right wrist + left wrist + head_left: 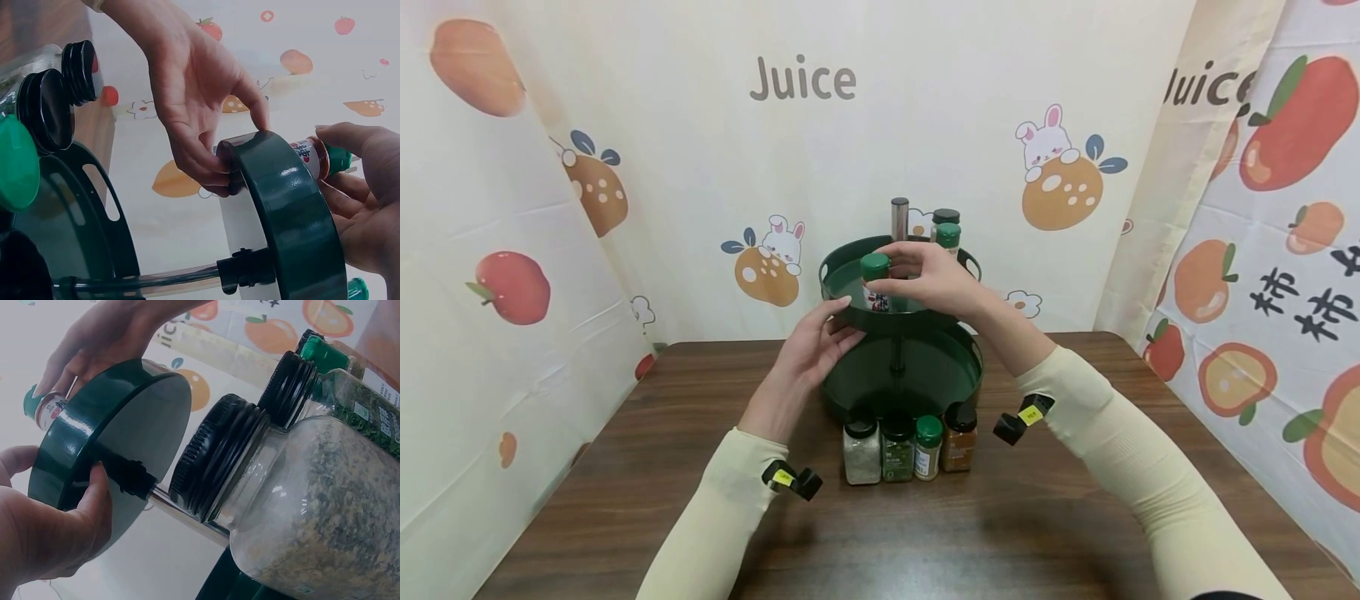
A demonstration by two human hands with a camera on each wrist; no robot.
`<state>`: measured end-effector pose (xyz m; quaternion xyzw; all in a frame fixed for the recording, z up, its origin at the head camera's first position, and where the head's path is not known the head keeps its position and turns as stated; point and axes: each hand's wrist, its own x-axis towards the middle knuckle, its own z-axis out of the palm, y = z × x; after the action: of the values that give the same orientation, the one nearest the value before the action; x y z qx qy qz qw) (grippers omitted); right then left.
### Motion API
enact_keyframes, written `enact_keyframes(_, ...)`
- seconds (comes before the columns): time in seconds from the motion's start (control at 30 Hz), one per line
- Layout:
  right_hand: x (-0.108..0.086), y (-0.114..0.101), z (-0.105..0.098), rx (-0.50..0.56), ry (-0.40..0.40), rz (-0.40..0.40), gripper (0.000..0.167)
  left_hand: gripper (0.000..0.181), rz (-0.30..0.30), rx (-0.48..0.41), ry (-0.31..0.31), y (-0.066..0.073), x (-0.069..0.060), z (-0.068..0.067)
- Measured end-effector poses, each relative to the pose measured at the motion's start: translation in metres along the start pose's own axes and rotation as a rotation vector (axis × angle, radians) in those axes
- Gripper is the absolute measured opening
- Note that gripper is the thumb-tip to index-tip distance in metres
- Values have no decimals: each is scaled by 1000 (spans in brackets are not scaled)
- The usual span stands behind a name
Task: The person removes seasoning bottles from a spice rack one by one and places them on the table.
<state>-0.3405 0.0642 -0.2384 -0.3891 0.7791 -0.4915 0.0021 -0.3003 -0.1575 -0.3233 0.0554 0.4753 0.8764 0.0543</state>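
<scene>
A two-tier dark green turntable rack stands on the table, its upper tray [910, 322] above its lower tray [865, 387]. My left hand [811, 348] grips the upper tray's left front edge, thumb at the rim and fingers beneath. With my right hand [936, 279] I hold a small green-capped spice bottle [876, 297] upright at the front of that tray. In the right wrist view, thumb and fingers close around the bottle [310, 156] near its cap. Whether its base touches the tray floor is hidden by the wall.
Before the lower tray stand a jar of pale seasoning [861, 454], a green herb jar [898, 454], a green-capped bottle [927, 450] and an orange-brown spice jar [959, 442]. Behind my right hand, a green-capped bottle [948, 236] and a black-capped one [946, 216] stand near the metal pole [899, 218].
</scene>
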Motion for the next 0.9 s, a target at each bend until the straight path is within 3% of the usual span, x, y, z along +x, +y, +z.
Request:
enact_keyframes(0.47,5,-4,3,53,-38,43,48,64,1,-8,8,1,0,0)
enact_keyframes(0.9,6,-8,2,10,-56,50,41,65,-5,-13,8,4,-2,1)
